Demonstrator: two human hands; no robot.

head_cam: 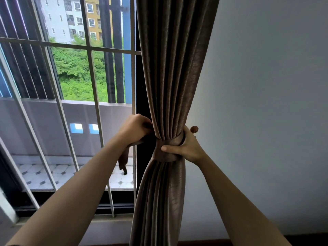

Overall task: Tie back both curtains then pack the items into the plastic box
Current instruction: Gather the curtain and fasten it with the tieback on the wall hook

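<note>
A brown curtain (pixel 170 77) hangs at the right edge of the window, gathered into a narrow waist. A matching brown tieback band (pixel 166 155) wraps round that waist. My right hand (pixel 184 146) grips the band and the gathered curtain from the right, thumb across the front. My left hand (pixel 134 128) grips the band's other end at the curtain's left side, and a loose tail of the band (pixel 124 160) hangs below my left wrist. A small brown wall hook (pixel 194 129) shows just behind my right hand. The other curtain and the plastic box are out of view.
White window bars (pixel 95 89) and glass fill the left half, with a tiled balcony (pixel 44 173) outside. A plain white wall (pixel 266 103) stands right of the curtain. A window sill (pixel 106 221) runs along the bottom.
</note>
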